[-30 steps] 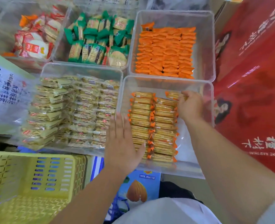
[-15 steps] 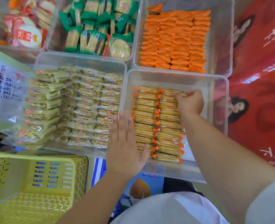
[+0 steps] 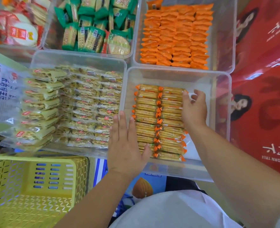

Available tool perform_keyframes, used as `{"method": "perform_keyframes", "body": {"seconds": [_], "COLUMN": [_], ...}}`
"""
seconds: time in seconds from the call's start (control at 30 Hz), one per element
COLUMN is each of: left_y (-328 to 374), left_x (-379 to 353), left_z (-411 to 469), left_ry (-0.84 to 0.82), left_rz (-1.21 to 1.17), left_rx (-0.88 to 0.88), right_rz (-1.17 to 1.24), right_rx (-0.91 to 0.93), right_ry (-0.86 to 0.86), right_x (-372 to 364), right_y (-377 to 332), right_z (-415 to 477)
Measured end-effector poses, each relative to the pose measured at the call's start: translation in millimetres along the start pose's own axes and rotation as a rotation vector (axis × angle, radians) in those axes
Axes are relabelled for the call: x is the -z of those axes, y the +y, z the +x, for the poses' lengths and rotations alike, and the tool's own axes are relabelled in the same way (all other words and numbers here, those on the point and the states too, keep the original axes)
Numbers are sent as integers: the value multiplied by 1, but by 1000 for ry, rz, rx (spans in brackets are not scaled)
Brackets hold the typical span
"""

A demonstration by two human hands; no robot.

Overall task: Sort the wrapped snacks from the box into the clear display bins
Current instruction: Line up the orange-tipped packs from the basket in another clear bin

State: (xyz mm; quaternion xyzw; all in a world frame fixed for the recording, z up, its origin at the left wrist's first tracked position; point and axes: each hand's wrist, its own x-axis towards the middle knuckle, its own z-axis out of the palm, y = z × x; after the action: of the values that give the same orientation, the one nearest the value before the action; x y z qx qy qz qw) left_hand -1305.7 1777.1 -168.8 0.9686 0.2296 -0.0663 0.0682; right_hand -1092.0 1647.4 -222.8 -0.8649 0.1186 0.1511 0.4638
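Observation:
A clear bin (image 3: 221,89) in front of me holds two neat columns of orange-ended cracker packs (image 3: 159,120). My left hand (image 3: 126,145) lies flat with straight fingers against the bin's left wall and the left column's near end. My right hand (image 3: 193,109) is inside the bin at the right side of the right column, its fingers loosely spread and touching the pack ends; it holds nothing that I can see.
Around it stand other clear bins: yellow-wrapped packs (image 3: 80,104) at left, orange packs (image 3: 175,35) behind, green packs (image 3: 93,25) and red-white packs (image 3: 19,25) at the back. A yellow basket (image 3: 29,186) sits near left, a red carton (image 3: 264,63) at right.
My right hand set its pack down at the top of the right column, let go, and now touches the column's side. The left hand stays flat in place. The view shifted closer.

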Motion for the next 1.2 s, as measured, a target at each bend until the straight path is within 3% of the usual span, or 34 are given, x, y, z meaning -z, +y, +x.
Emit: {"method": "perform_keyframes", "body": {"seconds": [0.17,0.3,0.53,0.6,0.73,0.87,0.97,1.2], "left_y": [-1,-1,0,1,0,0,1,0], "left_x": [-3,-3,0,0,1,2,1,1], "left_z": [0,0,1,1,1,1,1,0], "left_ry": [-2,-16,-54,-52,-54,-47,-41,-55], "left_rz": [18,18,20,10,4,-31,-30,-11], "left_rx": [7,1,12,14,13,10,9,12], "right_rz": [164,133,83,-90,-762,-1114,-1250,-1297], "right_rx": [-197,-103,-13,130,493,703,724,718], "right_ry": [-192,-366,-457,-387,-264,-253,-281,-327], "right_x": [11,-1,10,17,15,-3,-10,-12], "right_y": [31,25,21,26,31,37,39,28], "right_z": [-35,-55,-49,-43,-45,-47,-45,-46]}}
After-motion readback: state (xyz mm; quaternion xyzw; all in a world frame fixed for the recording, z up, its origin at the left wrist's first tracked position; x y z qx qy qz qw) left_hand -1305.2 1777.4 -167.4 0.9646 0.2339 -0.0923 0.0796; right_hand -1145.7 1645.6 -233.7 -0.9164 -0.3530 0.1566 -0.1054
